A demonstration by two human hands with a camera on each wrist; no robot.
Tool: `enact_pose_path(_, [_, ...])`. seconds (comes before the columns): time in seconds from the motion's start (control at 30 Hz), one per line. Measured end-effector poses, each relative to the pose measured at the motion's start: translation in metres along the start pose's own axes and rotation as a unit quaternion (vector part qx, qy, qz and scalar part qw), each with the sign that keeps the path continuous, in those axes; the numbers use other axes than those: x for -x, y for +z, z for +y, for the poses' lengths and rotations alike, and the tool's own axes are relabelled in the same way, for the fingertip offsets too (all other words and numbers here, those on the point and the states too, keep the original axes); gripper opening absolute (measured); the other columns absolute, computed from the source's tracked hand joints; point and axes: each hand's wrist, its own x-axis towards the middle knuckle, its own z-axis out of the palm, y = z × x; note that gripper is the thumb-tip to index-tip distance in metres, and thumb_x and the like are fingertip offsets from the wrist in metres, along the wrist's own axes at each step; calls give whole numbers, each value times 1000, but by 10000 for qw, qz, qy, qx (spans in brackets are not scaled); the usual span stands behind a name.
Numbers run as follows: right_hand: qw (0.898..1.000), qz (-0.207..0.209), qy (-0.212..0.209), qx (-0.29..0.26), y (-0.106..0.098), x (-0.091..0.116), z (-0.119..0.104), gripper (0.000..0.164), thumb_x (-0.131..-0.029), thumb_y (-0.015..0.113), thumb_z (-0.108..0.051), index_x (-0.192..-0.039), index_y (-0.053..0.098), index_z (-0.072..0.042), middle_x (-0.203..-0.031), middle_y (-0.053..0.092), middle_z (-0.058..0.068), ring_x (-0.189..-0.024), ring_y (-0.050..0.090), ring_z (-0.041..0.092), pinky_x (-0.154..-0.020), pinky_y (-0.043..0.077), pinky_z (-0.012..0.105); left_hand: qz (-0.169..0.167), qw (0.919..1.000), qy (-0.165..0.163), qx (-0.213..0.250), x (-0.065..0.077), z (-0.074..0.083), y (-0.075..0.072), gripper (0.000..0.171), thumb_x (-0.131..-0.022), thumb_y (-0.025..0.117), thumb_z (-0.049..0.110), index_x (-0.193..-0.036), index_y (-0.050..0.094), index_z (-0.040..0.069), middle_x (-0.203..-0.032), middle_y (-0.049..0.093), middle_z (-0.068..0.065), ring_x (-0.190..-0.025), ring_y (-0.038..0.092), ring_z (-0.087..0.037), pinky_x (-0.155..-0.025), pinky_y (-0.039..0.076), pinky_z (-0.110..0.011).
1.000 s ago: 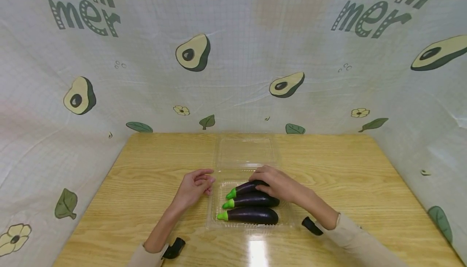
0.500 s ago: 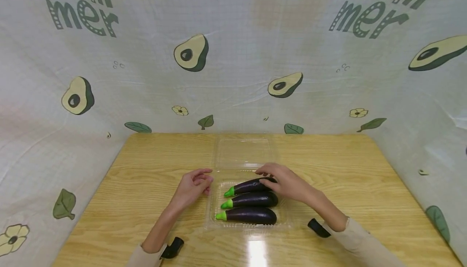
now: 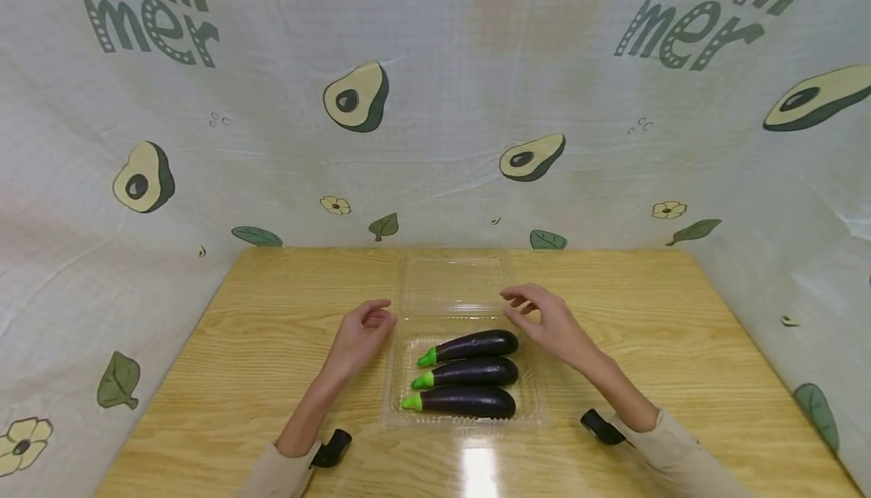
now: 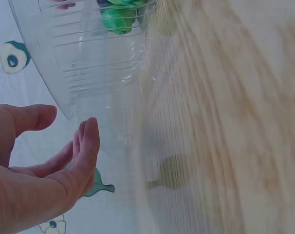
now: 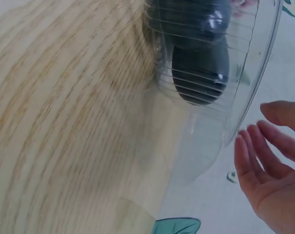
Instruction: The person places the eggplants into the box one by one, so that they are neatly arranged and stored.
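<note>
Three dark purple eggplants with green stem ends lie side by side in a clear plastic clamshell box [image 3: 395, 407]: a far eggplant [image 3: 478, 344], a middle eggplant [image 3: 476, 372] and a near eggplant [image 3: 469, 402]. The box's clear lid [image 3: 456, 283] is folded back flat on the far side. At the box's left far corner, near the hinge, my left hand [image 3: 358, 335] hovers with loosely bent fingers, holding nothing. Across from it my right hand [image 3: 554, 324] is by the right far corner, thumb apart from the fingers. Both wrist views show gaps between fingers and box wall.
The box stands on a wood-grain table [image 3: 286, 286]. Behind and at both sides hangs a pale cloth [image 3: 435, 105] printed with avocados, leaves and lettering. Black wrist straps [image 3: 331, 449] sit at the sleeve cuffs.
My right hand has let go of the far eggplant and moved right and away toward the hinge. My left hand has shifted slightly farther along the box's left side.
</note>
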Motion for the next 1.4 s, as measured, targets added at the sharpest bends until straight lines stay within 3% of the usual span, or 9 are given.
enact_pose_path(0.13, [9992, 286, 290, -40, 1, -1, 9, 27, -94, 73, 1, -121, 69, 5, -112, 70, 20, -93, 69, 28, -72, 62, 33, 70, 9999, 3, 74, -8, 1, 3, 40, -102, 67, 17, -137, 61, -2, -113, 67, -13, -108, 65, -29, -93, 56, -43])
enact_pose_path(0.3, [9959, 419, 709, -365, 1, -2, 20, 30, -97, 71, -2, -125, 66, 6, -118, 66, 25, -98, 67, 33, -78, 60, 27, 115, 9998, 29, 166, -17, 0, 6, 41, -101, 68, 15, -136, 60, -4, -112, 66, -16, -104, 65, -28, -89, 56, -38])
enact_pose_path(0.47, [9897, 491, 1174, -652, 2, -2, 29, 35, -100, 69, -7, -131, 62, 7, -126, 61, 27, -108, 64, 38, -89, 60, 42, 127, 9996, -42, 249, -25, -2, 7, 42, -102, 67, 17, -137, 59, -6, -113, 65, -17, -104, 64, -28, -85, 55, -32])
enact_pose_path(0.6, [9854, 445, 1436, -801, 3, -3, 35, 40, -102, 67, -11, -136, 59, 7, -131, 58, 28, -114, 61, 42, -96, 55, 56, 53, 9987, -58, 494, -30, -5, 6, 45, -104, 64, 20, -140, 56, -6, -117, 64, -19, -107, 65, -32, -86, 59, -35])
enact_pose_path(0.83, [9793, 151, 1866, -772, 4, -7, 39, 49, -106, 62, -18, -144, 49, 9, -139, 55, 30, -121, 60, 43, -102, 52, 57, -175, 9959, -134, 872, -38, -6, 6, 47, -106, 61, 19, -144, 52, -7, -125, 61, -24, -113, 64, -36, -91, 60, -40])
enact_pose_path(1.2, [9771, -28, 2027, -645, 5, -8, 42, 47, -106, 60, -17, -141, 51, 12, -122, 66, 25, -113, 65, 41, -99, 55, 53, -175, 9940, -204, 1065, -46, -8, 9, 40, -104, 61, 3, -138, 54, -15, -120, 62, -27, -112, 65, -40, -84, 62, -30])
enact_pose_path(1.4, [9787, 104, 1937, -675, 3, -9, 43, 49, -105, 62, -15, -143, 50, 13, -123, 66, 24, -113, 65, 39, -100, 54, 52, -68, 9943, -111, 1056, -46, -4, 9, 38, -101, 64, 0, -137, 57, -11, -116, 64, -24, -103, 67, -30, -80, 59, -23])
